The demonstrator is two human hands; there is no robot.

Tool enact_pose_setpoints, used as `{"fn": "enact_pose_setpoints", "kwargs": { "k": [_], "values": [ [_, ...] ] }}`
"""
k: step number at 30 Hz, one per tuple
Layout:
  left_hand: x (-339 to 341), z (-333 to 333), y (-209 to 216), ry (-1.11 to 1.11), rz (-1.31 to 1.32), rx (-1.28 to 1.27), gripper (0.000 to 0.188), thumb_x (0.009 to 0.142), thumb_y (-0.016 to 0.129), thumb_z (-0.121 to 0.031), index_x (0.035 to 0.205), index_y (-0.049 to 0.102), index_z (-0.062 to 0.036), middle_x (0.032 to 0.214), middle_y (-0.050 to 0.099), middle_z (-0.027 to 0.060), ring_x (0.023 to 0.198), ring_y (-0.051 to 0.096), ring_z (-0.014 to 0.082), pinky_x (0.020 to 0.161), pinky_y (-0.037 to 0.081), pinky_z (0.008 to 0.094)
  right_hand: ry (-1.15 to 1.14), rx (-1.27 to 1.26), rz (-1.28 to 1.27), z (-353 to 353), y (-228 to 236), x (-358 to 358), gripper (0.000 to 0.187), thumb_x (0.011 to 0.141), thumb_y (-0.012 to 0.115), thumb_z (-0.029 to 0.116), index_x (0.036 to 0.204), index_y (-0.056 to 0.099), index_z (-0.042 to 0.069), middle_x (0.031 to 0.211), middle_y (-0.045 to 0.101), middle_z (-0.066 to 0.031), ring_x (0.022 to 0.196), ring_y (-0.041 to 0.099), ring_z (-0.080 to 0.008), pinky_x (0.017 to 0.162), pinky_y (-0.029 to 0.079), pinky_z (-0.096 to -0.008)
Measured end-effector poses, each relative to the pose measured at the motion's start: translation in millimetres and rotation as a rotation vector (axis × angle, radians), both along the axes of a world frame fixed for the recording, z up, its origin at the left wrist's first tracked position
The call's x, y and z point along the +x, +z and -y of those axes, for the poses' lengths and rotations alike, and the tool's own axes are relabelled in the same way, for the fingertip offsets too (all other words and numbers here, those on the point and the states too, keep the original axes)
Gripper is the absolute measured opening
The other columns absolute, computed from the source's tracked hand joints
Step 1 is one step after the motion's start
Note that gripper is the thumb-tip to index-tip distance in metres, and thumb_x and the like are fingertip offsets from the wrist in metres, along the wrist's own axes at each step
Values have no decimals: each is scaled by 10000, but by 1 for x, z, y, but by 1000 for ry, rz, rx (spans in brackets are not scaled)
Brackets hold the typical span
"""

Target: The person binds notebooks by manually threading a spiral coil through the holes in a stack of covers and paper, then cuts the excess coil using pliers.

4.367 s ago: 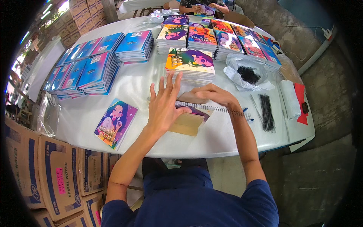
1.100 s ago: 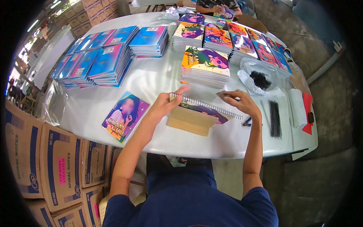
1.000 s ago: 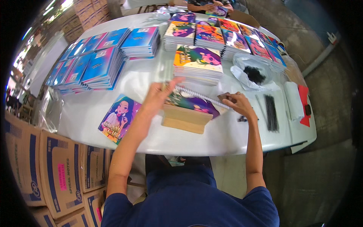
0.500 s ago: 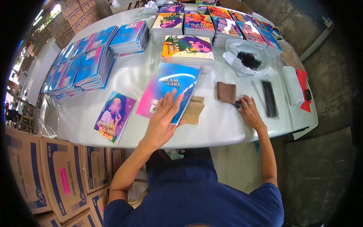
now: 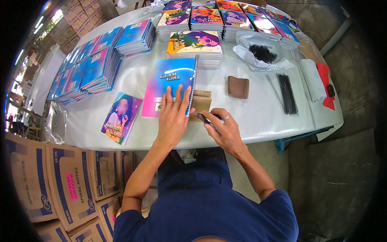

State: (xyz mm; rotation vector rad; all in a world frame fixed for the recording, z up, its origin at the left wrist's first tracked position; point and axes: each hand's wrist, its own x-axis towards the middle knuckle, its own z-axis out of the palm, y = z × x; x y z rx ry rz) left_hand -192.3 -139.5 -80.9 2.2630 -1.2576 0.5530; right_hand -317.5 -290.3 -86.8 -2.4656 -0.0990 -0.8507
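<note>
A blue and pink spiral notebook point(image 5: 171, 68) lies in front of me with its coil along the right side. My left hand point(image 5: 174, 115) rests flat on its lower part, fingers stretched out, thumb by the coil's lower end. My right hand point(image 5: 225, 131) is closed around dark-handled pliers point(image 5: 211, 117), whose tip reaches that lower end of the coil. Under the notebook's right edge a brown block point(image 5: 203, 101) sticks out. Left of the notebook lies a smaller purple notebook point(image 5: 122, 119) with a figure on its cover.
A brown curved pad point(image 5: 238, 87) lies to the right, near loose black coils point(image 5: 287, 94). More coils fill a white plastic bag point(image 5: 262, 54). Stacked blue notebooks point(image 5: 94, 68) stand left, colourful stacks point(image 5: 207, 18) behind. Cardboard boxes point(image 5: 72, 181) stand at lower left.
My right hand has moved left from beside the brown pad to the coil's lower end, bringing the pliers. The blue and pink notebook has been turned straighter, its coil now facing right.
</note>
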Motion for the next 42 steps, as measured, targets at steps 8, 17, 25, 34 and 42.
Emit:
{"fn": "enact_pose_setpoints", "kwargs": {
  "k": [8, 17, 25, 34, 42],
  "values": [
    [-2, 2, 1, 2, 5, -30, 813, 733, 634, 57, 1476, 330, -70, 1453, 410, 188, 1344, 344, 458, 1091, 310, 529, 31, -179, 105, 4, 5, 9, 424, 788, 744, 169, 1188, 623, 100, 1043, 531, -95, 857, 571, -248, 713, 469, -369],
    [2, -6, 5, 4, 3, -43, 779, 754, 619, 61, 1471, 346, -75, 1466, 404, 181, 1323, 381, 434, 1076, 328, 523, 490, 741, -829, 27, 37, 27, 233, 990, 528, 180, 1138, 634, 37, 827, 614, -109, 654, 579, -142, 633, 485, -285],
    [67, -68, 42, 319, -520, -290, 733, 819, 633, 14, 1476, 344, -133, 1447, 443, 145, 1192, 561, 324, 1030, 417, 424, 12, 176, -154, 57, 65, 26, 253, 942, 579, 130, 1171, 604, 24, 986, 603, -155, 844, 606, -287, 758, 499, -372],
    [62, -115, -13, -11, -468, 295, 791, 819, 699, -231, 1501, 300, -192, 1571, 240, 111, 1448, 162, 401, 1119, 228, 593, -535, -270, -245, 205, -28, 9, 257, 955, 568, 194, 1163, 612, 51, 1108, 598, -220, 983, 589, -395, 846, 480, -452],
    [107, -198, -69, 194, -402, 297, 714, 840, 645, -172, 1479, 332, -115, 1523, 341, 143, 1453, 154, 389, 1153, 114, 566, -258, 79, 8, 226, -14, 117, 228, 945, 593, 190, 1059, 656, 4, 1008, 638, -145, 922, 615, -237, 766, 498, -333]
  ]
}}
